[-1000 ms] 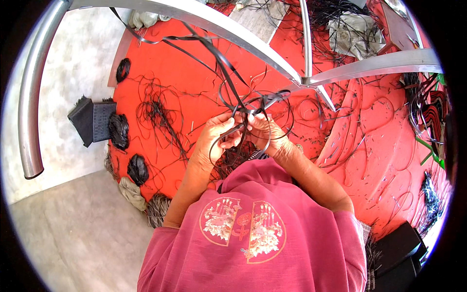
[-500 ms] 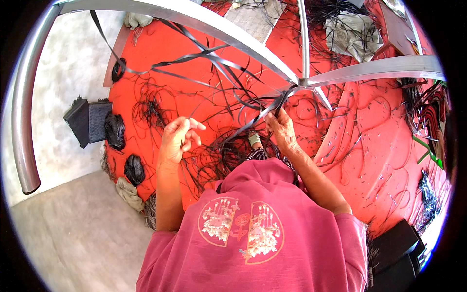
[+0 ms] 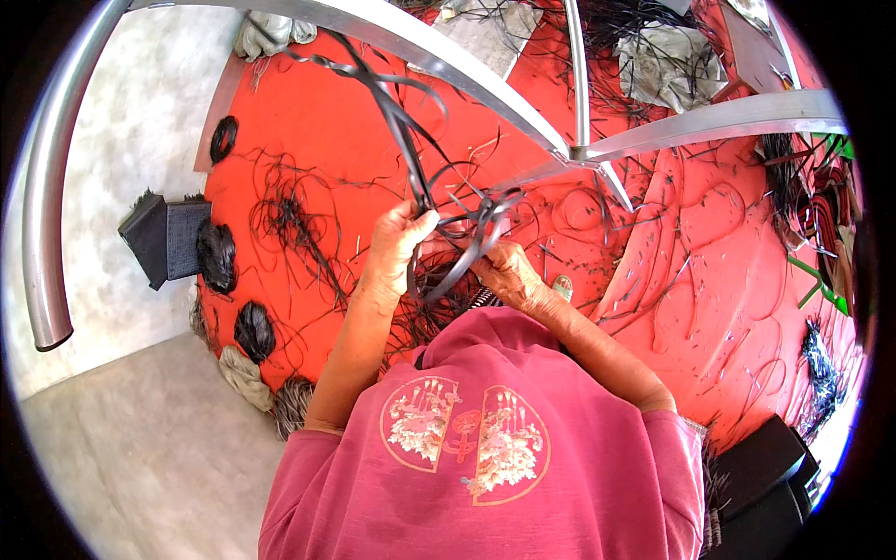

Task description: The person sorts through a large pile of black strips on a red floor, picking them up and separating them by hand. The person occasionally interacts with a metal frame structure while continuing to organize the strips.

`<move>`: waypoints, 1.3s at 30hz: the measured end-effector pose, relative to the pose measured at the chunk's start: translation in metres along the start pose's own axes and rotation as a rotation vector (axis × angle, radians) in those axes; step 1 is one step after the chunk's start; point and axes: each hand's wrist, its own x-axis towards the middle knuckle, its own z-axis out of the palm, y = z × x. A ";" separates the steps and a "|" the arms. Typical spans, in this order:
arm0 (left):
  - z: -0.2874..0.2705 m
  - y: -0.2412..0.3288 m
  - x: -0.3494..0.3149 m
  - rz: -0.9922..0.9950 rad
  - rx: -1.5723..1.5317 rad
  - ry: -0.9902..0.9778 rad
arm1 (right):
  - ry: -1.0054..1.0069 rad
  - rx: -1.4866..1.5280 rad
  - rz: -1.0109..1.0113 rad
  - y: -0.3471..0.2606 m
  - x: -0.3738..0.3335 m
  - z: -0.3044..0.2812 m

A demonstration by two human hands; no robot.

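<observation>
Dark strands (image 3: 294, 219) litter the red floor (image 3: 317, 117) near a curved metal frame (image 3: 467, 70); your left grip (image 3: 394, 247) pinches black strips (image 3: 417, 177); I cannot tell whether your right grip (image 3: 509, 273) closes.

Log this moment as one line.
Left hand: pinching flat black plastic-looking strips | right hand: at the strips, grip unclear | top of view: curved silver metal frame | below: red floor covering
</observation>
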 end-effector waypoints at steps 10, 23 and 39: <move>-0.047 0.006 -0.011 0.196 -0.436 -0.232 | 0.141 0.636 0.374 0.008 -0.016 -0.013; -0.082 0.013 -0.021 0.266 -0.555 -0.059 | 0.115 -0.317 0.844 0.155 -0.094 -0.051; -0.089 0.043 -0.038 0.353 -0.388 -0.062 | -0.244 0.078 0.233 0.077 0.083 -0.032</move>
